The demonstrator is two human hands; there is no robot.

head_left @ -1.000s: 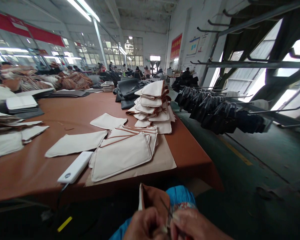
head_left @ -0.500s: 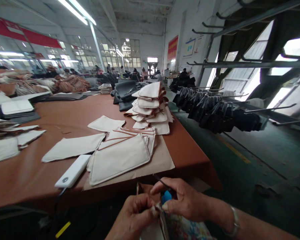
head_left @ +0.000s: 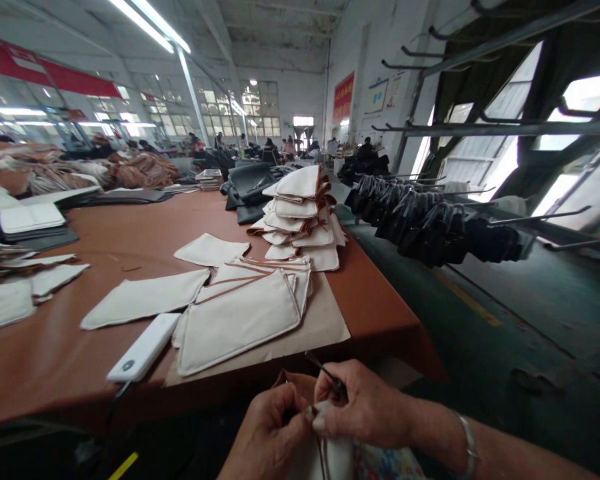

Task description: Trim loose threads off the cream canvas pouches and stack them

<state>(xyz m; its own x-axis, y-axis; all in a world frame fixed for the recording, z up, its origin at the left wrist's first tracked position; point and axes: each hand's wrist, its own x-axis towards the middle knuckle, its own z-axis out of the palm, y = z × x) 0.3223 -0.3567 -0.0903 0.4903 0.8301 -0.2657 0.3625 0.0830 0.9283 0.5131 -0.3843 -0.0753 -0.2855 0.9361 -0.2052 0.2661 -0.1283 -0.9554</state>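
A left hand [head_left: 270, 427] and right hand [head_left: 363, 403] pinch a pouch [head_left: 339, 459] before the near edge of the surface [head_left: 390, 320], the right also gripping a tool [head_left: 321, 365]; a slip could snag the pouch. A knock could topple the stack [head_left: 297, 210] at the surface's right side.

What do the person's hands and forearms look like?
The left hand is ungloved, its forearm out of frame. The right hand is ungloved too, with a narrow silver-coloured metal bangle round the wrist and no sleeve in view.
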